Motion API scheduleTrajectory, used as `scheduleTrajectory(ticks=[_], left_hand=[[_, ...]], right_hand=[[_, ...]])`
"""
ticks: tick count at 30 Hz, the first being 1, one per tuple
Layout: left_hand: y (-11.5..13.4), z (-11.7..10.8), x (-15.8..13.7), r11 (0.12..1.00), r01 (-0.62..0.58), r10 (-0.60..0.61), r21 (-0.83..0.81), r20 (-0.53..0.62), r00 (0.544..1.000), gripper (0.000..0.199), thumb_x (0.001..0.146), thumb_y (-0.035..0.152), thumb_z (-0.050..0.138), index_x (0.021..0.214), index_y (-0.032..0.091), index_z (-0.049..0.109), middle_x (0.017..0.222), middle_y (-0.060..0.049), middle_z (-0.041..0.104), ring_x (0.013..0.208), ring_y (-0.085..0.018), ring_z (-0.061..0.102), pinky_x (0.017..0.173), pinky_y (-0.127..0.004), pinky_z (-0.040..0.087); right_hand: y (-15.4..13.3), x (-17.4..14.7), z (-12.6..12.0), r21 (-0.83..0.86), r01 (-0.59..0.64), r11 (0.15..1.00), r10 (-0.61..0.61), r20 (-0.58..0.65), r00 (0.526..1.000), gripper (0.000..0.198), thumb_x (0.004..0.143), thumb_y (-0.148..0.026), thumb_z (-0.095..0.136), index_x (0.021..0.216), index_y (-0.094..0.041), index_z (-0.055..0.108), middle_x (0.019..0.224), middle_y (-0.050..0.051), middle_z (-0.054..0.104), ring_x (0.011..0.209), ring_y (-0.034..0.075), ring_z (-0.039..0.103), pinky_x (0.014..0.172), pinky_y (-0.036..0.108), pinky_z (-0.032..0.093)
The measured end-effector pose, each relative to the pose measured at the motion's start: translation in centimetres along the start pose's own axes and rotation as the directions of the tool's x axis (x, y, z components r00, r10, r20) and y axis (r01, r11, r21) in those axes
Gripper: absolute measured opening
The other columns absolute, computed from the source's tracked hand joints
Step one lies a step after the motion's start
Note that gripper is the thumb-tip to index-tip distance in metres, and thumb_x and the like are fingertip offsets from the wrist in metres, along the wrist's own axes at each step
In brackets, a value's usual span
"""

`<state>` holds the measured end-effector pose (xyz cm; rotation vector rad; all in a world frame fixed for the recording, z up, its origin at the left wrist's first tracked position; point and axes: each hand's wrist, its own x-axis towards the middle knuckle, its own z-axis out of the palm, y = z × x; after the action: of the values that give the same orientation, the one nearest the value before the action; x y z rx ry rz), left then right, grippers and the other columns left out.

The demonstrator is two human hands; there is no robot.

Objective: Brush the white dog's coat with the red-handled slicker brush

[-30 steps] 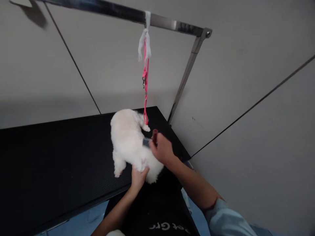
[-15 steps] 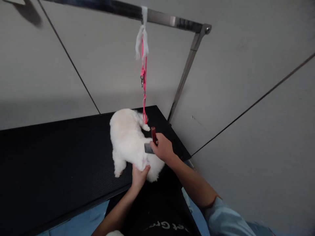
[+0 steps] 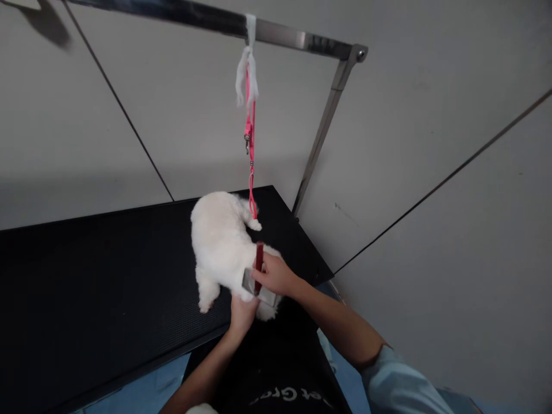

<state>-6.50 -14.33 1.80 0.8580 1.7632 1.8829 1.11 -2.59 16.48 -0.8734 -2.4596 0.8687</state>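
Right fingers (image 3: 267,278) around brush handle (image 3: 259,257)

Seen from the white dog (image 3: 219,238), a black table (image 3: 86,299) is stretching out toward nine o'clock. At six o'clock the left hand (image 3: 242,311) is gripping the dog's near side. At four o'clock the right hand (image 3: 276,275) is holding a red-handled brush (image 3: 259,261) against the fur. At twelve o'clock a pink leash (image 3: 252,146) is hanging from a metal bar (image 3: 284,35).
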Motion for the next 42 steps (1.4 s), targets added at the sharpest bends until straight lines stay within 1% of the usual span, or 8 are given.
scheduleTrajectory(ticks=[10, 14, 19, 24, 28, 33, 37, 42], left_hand=[[-0.9, -0.2, -0.2, 0.995, 0.086, -0.085, -0.056, 0.016, 0.996, 0.051, 0.066, 0.028, 0.072, 0.113, 0.015, 0.06, 0.107, -0.013, 0.069, 0.1, -0.034, 0.065, 0.093, -0.052, 0.05], [-0.8, -0.4, -0.3, 0.997, 0.073, -0.074, 0.003, 0.008, 0.997, 0.043, 0.064, 0.027, 0.074, 0.104, 0.016, 0.065, 0.105, -0.014, 0.069, 0.104, -0.036, 0.063, 0.097, -0.054, 0.047], [-0.9, -0.3, -0.4, 0.994, 0.108, -0.107, -0.028, 0.018, 0.994, 0.046, 0.067, 0.027, 0.071, 0.11, 0.014, 0.062, 0.105, -0.014, 0.069, 0.1, -0.034, 0.065, 0.096, -0.053, 0.048], [-1.0, -0.3, -0.4, 0.994, 0.112, -0.111, -0.014, 0.021, 0.994, 0.044, 0.066, 0.024, 0.07, 0.109, 0.013, 0.063, 0.109, -0.013, 0.069, 0.106, -0.033, 0.063, 0.101, -0.05, 0.046], [-1.1, -0.4, -0.4, 0.994, 0.108, -0.107, -0.028, 0.014, 0.994, 0.048, 0.065, 0.026, 0.073, 0.109, 0.014, 0.062, 0.108, -0.013, 0.069, 0.103, -0.031, 0.064, 0.098, -0.049, 0.048], [-0.6, -0.5, -0.4, 0.986, 0.166, -0.165, -0.015, 0.034, 0.986, 0.042, 0.063, 0.028, 0.074, 0.101, 0.013, 0.066, 0.098, -0.011, 0.072, 0.1, -0.03, 0.066, 0.096, -0.047, 0.049], [-0.1, -0.4, -0.3, 0.986, 0.156, -0.155, -0.049, 0.028, 0.987, 0.047, 0.061, 0.028, 0.076, 0.103, 0.011, 0.065, 0.097, -0.011, 0.072, 0.095, -0.03, 0.068, 0.089, -0.045, 0.053], [-0.2, -0.3, -0.3, 0.981, 0.195, -0.195, -0.003, 0.053, 0.979, 0.041, 0.061, 0.029, 0.075, 0.097, 0.011, 0.066, 0.091, -0.011, 0.072, 0.09, -0.029, 0.069, 0.089, -0.046, 0.053]], right_hand=[[-0.6, -1.3, 0.5, -0.079, -0.083, 0.993, 0.082, -0.013, 0.997, 0.018, 0.084, -0.029, 0.056, 0.097, -0.018, 0.056, 0.085, 0.004, 0.063, 0.074, 0.018, 0.06, 0.066, 0.028, 0.044], [-0.5, -1.2, 0.3, -0.099, -0.132, 0.986, 0.101, -0.269, 0.958, 0.023, 0.089, -0.031, 0.049, 0.107, -0.017, 0.054, 0.101, 0.009, 0.063, 0.087, 0.02, 0.061, 0.076, 0.031, 0.044], [-0.6, -0.7, 0.1, -0.132, -0.031, 0.991, 0.039, 0.057, 0.998, 0.016, 0.084, -0.031, 0.056, 0.094, -0.018, 0.056, 0.086, 0.005, 0.063, 0.076, 0.019, 0.059, 0.068, 0.028, 0.043], [-1.0, 0.0, -0.8, -0.18, -0.157, 0.971, 0.122, -0.191, 0.974, 0.021, 0.089, -0.032, 0.048, 0.105, -0.017, 0.052, 0.099, 0.009, 0.063, 0.087, 0.021, 0.06, 0.073, 0.03, 0.042], [-0.9, 0.3, -1.0, -0.197, -0.069, 0.978, 0.094, 0.122, 0.988, 0.016, 0.085, -0.032, 0.055, 0.093, -0.018, 0.053, 0.085, 0.005, 0.064, 0.075, 0.019, 0.06, 0.067, 0.028, 0.041], [-1.2, 0.0, -1.2, -0.228, -0.184, 0.956, 0.139, -0.202, 0.969, 0.022, 0.09, -0.033, 0.047, 0.105, -0.017, 0.051, 0.099, 0.01, 0.064, 0.085, 0.022, 0.061, 0.071, 0.03, 0.042], [-1.3, -0.6, -1.0, -0.223, -0.035, 0.974, 0.069, 0.143, 0.987, 0.018, 0.084, -0.033, 0.055, 0.094, -0.018, 0.053, 0.086, 0.006, 0.065, 0.076, 0.02, 0.061, 0.066, 0.029, 0.041], [-0.6, -0.7, -1.5, -0.215, -0.179, 0.96, 0.144, -0.167, 0.975, 0.021, 0.09, -0.033, 0.048, 0.104, -0.017, 0.051, 0.096, 0.009, 0.065, 0.084, 0.021, 0.061, 0.07, 0.03, 0.041]])
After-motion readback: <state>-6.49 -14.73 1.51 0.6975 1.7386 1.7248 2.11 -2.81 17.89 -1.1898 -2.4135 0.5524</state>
